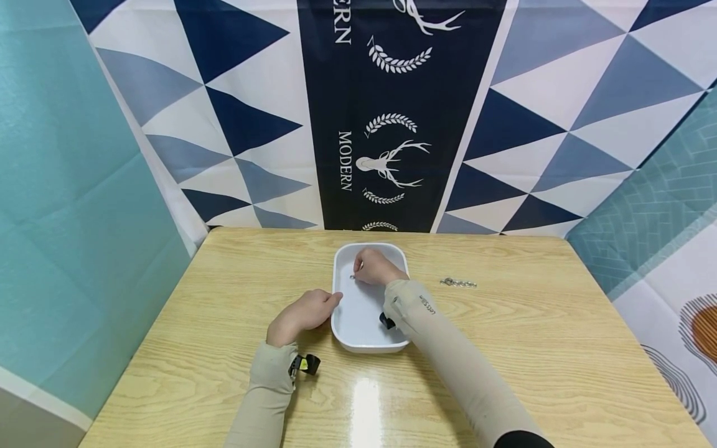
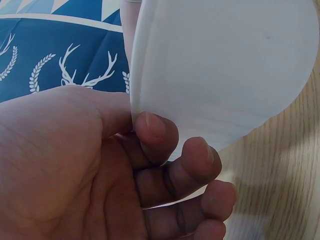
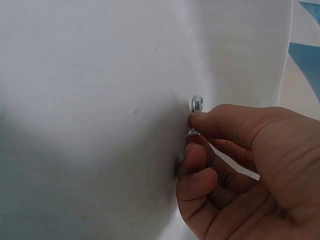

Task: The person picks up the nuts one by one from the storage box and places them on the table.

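A white plastic tray point(image 1: 358, 320) with raised walls stands on the wooden table. My left hand point(image 1: 307, 312) grips its left wall; in the left wrist view, the thumb lies at the rim while curled fingers point(image 2: 200, 160) press the outer side. Inside the tray, toward its far end, my right hand point(image 1: 376, 267) reaches down to the floor. Between its thumb and forefinger it pinches a small shiny metal piece, which looks like a hex nut point(image 3: 197, 103). The fingers partly cover this piece, and a second bit of metal shows just below the thumb.
Several small metal pieces point(image 1: 459, 283) lie in a short row on the table point(image 1: 532, 348), right of the tray. A patterned cloth point(image 1: 370, 112) hangs behind the table's back edge. Teal sheeting point(image 1: 84, 199) borders the left side.
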{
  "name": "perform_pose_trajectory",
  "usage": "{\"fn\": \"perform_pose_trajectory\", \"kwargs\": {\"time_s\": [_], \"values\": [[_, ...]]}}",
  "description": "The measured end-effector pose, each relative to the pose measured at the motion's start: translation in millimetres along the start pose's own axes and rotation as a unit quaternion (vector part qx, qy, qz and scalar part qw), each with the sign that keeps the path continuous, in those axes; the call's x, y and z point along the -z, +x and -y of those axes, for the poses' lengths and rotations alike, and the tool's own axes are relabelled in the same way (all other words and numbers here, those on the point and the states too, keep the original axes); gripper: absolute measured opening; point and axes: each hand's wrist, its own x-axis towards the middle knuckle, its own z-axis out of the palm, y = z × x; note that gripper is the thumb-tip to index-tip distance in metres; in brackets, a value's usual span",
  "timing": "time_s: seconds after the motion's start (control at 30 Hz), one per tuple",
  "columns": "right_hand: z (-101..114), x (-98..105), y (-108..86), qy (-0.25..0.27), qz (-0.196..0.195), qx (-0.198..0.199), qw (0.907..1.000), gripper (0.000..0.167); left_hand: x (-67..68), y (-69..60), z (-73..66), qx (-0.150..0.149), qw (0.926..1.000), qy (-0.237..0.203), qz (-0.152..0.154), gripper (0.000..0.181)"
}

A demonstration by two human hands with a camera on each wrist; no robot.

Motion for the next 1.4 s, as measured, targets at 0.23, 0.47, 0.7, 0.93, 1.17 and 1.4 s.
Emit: {"fn": "perform_pose_trajectory", "kwargs": {"time_s": [0.23,0.47,0.7,0.93,1.17,1.4], "values": [[1.7,1.7,-2.0,-0.018,-0.010,-0.014,0.9997,0.015,0.6,-1.6,-0.8,0.004,1.0000,-0.006,0.001,0.052],[5.3,6.0,-7.0,-0.006,-0.012,-0.030,0.9994,0.017,0.4,-1.5,-2.0,0.005,1.0000,-0.008,0.000,0.052],[10.8,17.6,-13.0,0.007,-0.005,-0.038,0.9992,0.014,-0.1,-0.8,-3.3,0.010,0.9999,-0.004,0.003,0.052],[15.8,27.1,-19.8,0.003,-0.010,-0.026,0.9996,0.016,-0.4,-1.5,-3.3,0.015,0.9999,-0.001,0.001,0.051],[16.6,33.3,-25.8,-0.001,-0.019,-0.021,0.9996,0.019,-1.2,-1.3,-2.7,0.016,0.9998,-0.008,0.008,0.053],[17.7,40.5,-31.1,0.000,-0.023,-0.009,0.9997,0.018,-0.8,-1.4,-3.5,0.016,0.9998,-0.007,0.010,0.054]]}}
